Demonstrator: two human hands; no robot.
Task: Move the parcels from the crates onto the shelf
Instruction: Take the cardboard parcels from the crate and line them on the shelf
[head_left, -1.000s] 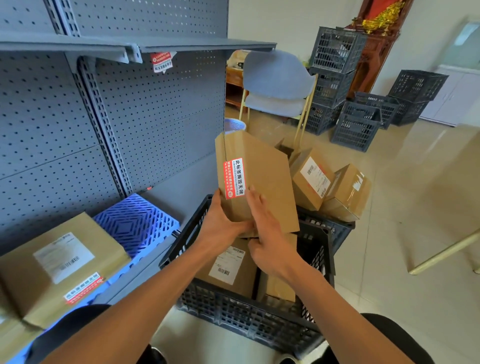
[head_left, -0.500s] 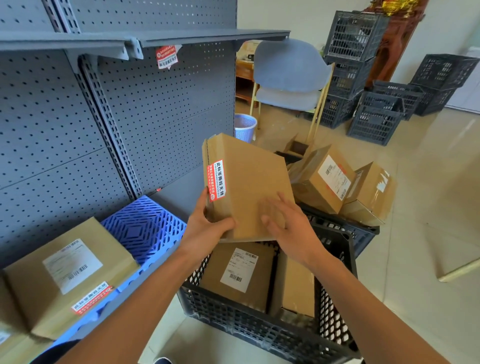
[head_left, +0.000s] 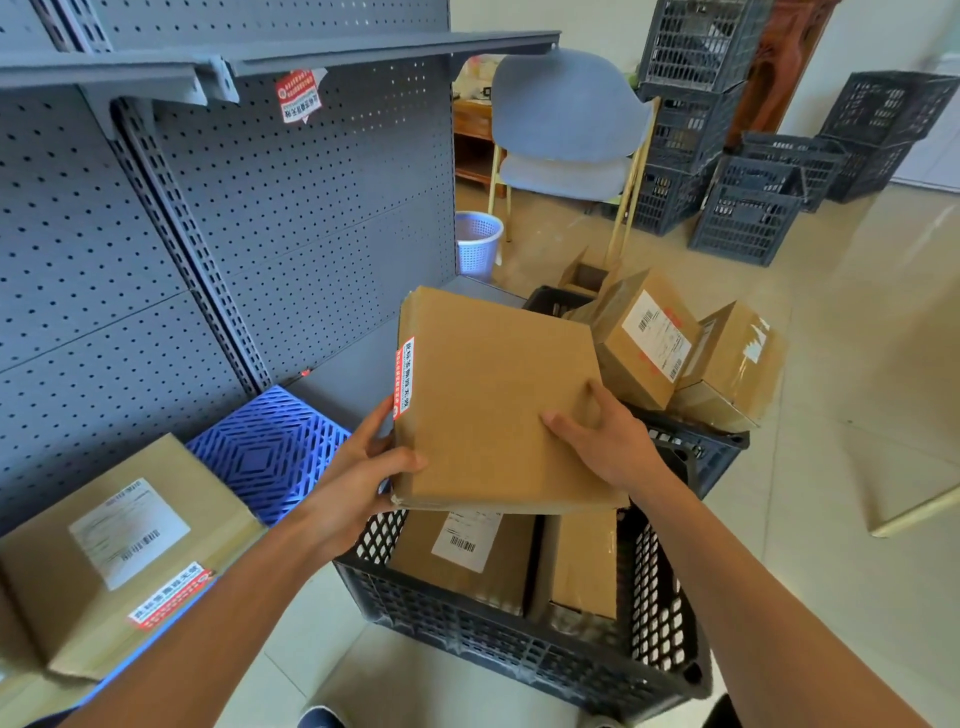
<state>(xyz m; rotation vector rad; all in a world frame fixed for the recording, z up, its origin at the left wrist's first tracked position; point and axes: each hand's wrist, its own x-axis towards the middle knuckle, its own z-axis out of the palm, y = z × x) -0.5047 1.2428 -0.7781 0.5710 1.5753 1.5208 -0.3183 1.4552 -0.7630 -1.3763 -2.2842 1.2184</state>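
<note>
Flat parcel (head_left: 498, 400) between left hand (head_left: 358, 478) and right hand (head_left: 613, 447), above crate (head_left: 519, 654).

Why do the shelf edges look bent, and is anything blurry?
Head view: wide-angle distortion bows the shelf and stretches both forearms; the held parcel is fairly sharp, though label print stays unreadable; soft daylight, sheen on the floor tiles.
</note>
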